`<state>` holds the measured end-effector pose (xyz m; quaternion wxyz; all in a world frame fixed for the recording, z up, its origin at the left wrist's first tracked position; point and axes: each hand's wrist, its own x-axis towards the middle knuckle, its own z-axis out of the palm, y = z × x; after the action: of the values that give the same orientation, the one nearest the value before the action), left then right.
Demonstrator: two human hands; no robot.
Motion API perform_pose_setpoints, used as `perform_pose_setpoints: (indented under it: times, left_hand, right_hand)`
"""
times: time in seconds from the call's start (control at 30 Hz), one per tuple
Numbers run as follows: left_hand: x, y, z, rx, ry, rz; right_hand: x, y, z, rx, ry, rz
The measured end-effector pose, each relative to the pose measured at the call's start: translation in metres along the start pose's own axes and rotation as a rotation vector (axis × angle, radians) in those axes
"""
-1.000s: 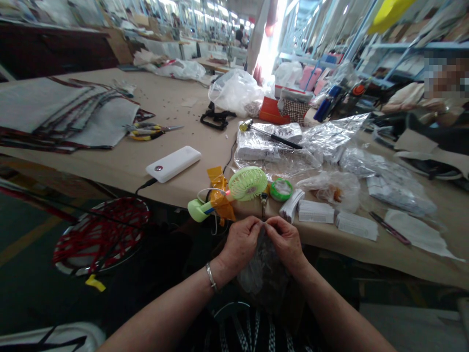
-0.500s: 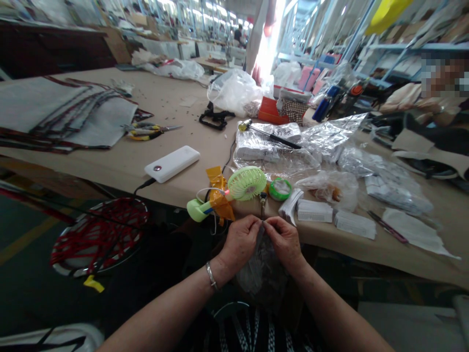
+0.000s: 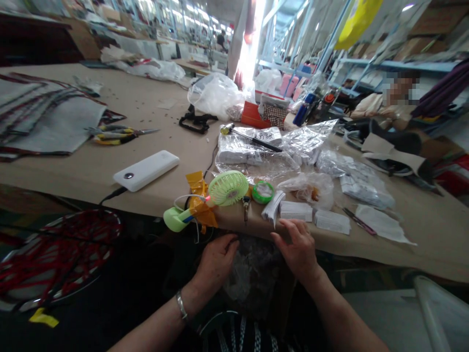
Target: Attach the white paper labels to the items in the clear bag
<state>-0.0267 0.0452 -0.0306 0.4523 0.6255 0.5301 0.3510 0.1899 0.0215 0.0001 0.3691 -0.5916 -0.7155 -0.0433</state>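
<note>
My left hand [image 3: 216, 258] is below the table edge, its thumb and forefinger drawn close together. Whether anything small is between those fingers is hidden. My right hand [image 3: 299, 247] has its thumb and fingers apart with nothing held, its fingertips just in front of a stack of white paper slips [image 3: 295, 211]. To the left of that stack lies a fanned bundle of slips [image 3: 273, 207]. A crumpled clear plastic bag [image 3: 249, 271] rests in shadow between my forearms. A thin metal-tipped tool [image 3: 246, 210] points toward me over the table edge.
A light-green fan [image 3: 227, 188] is taped at the table edge, beside a green round container [image 3: 263, 192]. A power bank [image 3: 146, 170], pliers [image 3: 115, 134], a hammer [image 3: 252, 138] and a pink-handled tool [image 3: 359, 222] lie on the table [image 3: 164, 137]. A person [image 3: 381, 105] sits at right.
My hands, which met fingertip to fingertip at the tool's tip, have parted. The right hand has opened and moved toward the paper slips; the left has dropped lower. The view has turned right.
</note>
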Motion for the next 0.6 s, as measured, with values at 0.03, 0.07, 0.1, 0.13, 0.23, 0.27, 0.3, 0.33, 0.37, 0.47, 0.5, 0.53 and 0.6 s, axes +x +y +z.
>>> perform_pose_setpoints:
  times: [0.03, 0.07, 0.1, 0.13, 0.23, 0.27, 0.3, 0.33, 0.37, 0.47, 0.5, 0.53, 0.6]
  left_hand:
    - [-0.002, 0.001, 0.002, -0.011, -0.006, 0.001]
    - [-0.003, 0.003, 0.004, -0.028, -0.012, 0.001]
    - [-0.005, 0.004, 0.007, -0.048, -0.02, 0.001]
    - [-0.007, 0.006, 0.009, -0.069, -0.031, -0.001]
    - [-0.009, 0.013, 0.015, -0.132, -0.077, -0.029]
    - [-0.01, 0.017, 0.016, -0.16, -0.107, -0.052]
    - [-0.01, 0.022, 0.018, -0.203, -0.141, -0.09]
    - [-0.01, 0.027, 0.02, -0.266, -0.18, -0.146]
    - [-0.01, 0.033, 0.022, -0.351, -0.224, -0.213]
    - [-0.008, 0.051, 0.03, -0.703, -0.331, -0.404]
    - [-0.008, 0.055, 0.033, -0.807, -0.348, -0.44]
    - [-0.007, 0.057, 0.036, -0.888, -0.353, -0.462]
    - [-0.004, 0.06, 0.041, -0.97, -0.325, -0.498]
  right_hand:
    - [0.003, 0.001, 0.002, -0.036, -0.002, -0.016]
    - [0.006, 0.002, 0.004, -0.062, -0.002, -0.027]
    - [0.008, 0.001, 0.006, -0.079, 0.0, -0.036]
    - [0.009, 0.0, 0.008, -0.09, 0.004, -0.045]
    - [0.009, -0.003, 0.006, -0.089, 0.015, -0.069]
    - [0.007, -0.005, 0.004, -0.077, 0.016, -0.076]
    - [0.005, -0.007, 0.001, -0.062, 0.017, -0.082]
    - [0.003, -0.01, -0.002, -0.045, 0.018, -0.091]
    - [-0.001, -0.014, -0.006, -0.027, 0.015, -0.105]
    - [-0.013, -0.029, -0.013, 0.033, -0.036, -0.174]
    - [-0.017, -0.035, -0.015, 0.055, -0.06, -0.195]
    - [-0.021, -0.04, -0.016, 0.076, -0.086, -0.212]
    - [-0.027, -0.047, -0.017, 0.11, -0.121, -0.24]
